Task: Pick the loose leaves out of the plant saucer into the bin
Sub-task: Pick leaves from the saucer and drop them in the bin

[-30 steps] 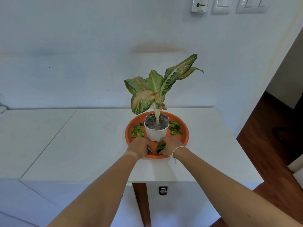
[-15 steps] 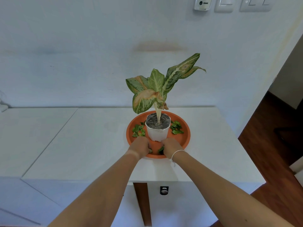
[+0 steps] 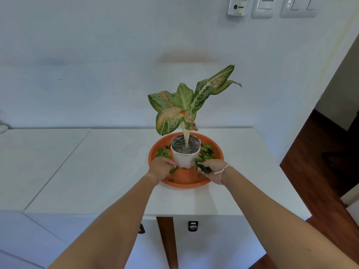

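An orange plant saucer point(image 3: 185, 180) sits on the white table with a white pot point(image 3: 185, 155) and a variegated plant point(image 3: 186, 105) in its middle. Loose green leaves lie left of the pot point(image 3: 162, 152) and right of it point(image 3: 206, 152); one small piece point(image 3: 171, 180) lies near the front. My left hand point(image 3: 160, 167) rests in the saucer's left front, fingers closed on a few leaves. My right hand point(image 3: 211, 169) is at the right front, closed on a bunch of leaves point(image 3: 203, 167). No bin is in view.
The white table point(image 3: 97, 167) stands against a white wall. Its right edge drops to a dark wooden floor point(image 3: 320, 162). Switch plates point(image 3: 262, 6) hang high on the wall. A brown leg point(image 3: 167, 241) shows under the table's front edge.
Both hands have spread apart from the saucer's front middle, the left going left and the right going right. The right hand now holds a larger bunch of leaves.
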`<state>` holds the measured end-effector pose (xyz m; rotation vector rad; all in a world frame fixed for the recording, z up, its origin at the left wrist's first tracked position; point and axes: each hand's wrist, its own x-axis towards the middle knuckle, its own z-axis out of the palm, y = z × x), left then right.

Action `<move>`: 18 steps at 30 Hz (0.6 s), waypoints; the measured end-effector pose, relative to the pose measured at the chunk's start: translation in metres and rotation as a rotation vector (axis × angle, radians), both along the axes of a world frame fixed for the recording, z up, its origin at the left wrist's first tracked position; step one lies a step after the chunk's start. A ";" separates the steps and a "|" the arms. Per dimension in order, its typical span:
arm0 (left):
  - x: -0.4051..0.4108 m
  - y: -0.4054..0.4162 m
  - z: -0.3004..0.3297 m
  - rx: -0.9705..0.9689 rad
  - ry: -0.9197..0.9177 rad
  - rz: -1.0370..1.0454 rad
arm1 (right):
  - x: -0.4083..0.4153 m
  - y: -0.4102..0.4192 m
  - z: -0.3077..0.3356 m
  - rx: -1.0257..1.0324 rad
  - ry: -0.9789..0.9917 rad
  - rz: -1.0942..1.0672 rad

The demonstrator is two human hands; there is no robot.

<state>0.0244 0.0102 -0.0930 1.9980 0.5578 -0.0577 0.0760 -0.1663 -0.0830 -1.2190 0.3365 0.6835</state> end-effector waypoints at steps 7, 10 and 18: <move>-0.001 0.000 0.004 -0.244 0.044 0.125 | -0.009 -0.006 0.010 0.207 0.140 -0.087; 0.000 0.000 0.005 -0.346 0.062 0.207 | -0.014 -0.006 0.009 0.247 0.159 -0.133; -0.013 -0.007 0.015 -0.581 -0.016 0.285 | -0.016 0.000 0.009 0.287 0.172 -0.231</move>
